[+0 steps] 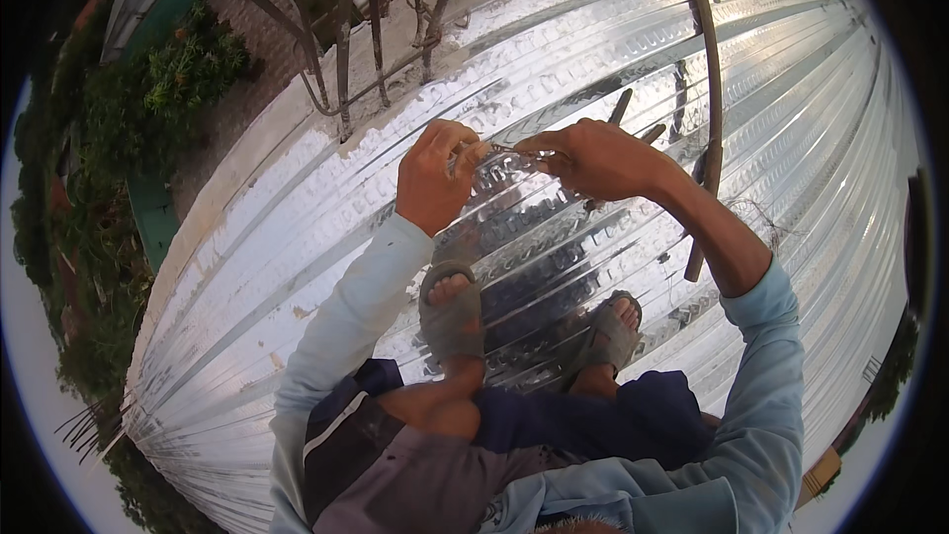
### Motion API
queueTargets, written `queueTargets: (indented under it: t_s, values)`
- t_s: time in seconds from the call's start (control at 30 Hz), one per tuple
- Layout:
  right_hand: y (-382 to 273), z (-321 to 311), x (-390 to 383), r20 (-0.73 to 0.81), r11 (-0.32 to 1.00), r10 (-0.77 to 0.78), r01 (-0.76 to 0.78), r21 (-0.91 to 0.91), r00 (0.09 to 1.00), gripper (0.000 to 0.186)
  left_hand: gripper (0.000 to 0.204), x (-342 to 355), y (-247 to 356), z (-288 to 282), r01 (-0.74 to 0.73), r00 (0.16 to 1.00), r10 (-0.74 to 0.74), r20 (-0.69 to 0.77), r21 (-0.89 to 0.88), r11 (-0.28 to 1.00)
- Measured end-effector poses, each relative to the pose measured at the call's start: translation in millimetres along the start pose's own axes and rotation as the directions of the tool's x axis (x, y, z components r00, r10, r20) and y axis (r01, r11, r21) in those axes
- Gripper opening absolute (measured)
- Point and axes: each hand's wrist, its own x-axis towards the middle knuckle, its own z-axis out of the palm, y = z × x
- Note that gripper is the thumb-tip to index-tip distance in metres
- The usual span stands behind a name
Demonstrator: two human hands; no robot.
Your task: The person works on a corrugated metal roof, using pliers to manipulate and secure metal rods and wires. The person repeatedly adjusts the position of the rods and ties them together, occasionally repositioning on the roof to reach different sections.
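We squat over a shiny ribbed metal sheet (247,336), and we hold a thin dark piece (502,148) up between our two hands. It looks like a bit of wire, but it is too small for us to be sure. It sits above the sheet, past our sandals (453,331) and to the near side of the standing steel bars (346,35).

We think the step in hand is bending or twisting this thin piece. The next move likely calls for one hand to hold firm while the other turns, with both fingertips close together.

Our left hand (435,173) has its thumb and fingers pinched on the left end. Our right hand (603,160) is pinched too, with thumb and finger pressed on the right end and the other fingers curled in. The gap between our hands is small.

Just right of our right hand are two short rods (622,107). Farther right lies a long bent rod (712,89).
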Motion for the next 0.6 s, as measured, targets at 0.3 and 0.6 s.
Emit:
queueTargets:
  t_s: [0.3, 0.6]
  values:
    - [14.3, 9.8, 77.8, -0.176, 0.897, 0.175, -0.084, 0.434, 0.969, 0.033, 0.035, 28.6, -68.3, -24.1, 0.549, 0.729, -0.679, -0.088, -0.518, 0.656]
    - [-11.6, 49.4, 138.1, -0.117, 0.569, 0.324, -0.095, 0.817, 0.939, 0.023, 0.032, 23.6, -79.9, -14.3, 0.53, 0.662, -0.714, -0.227, -0.531, 0.661]
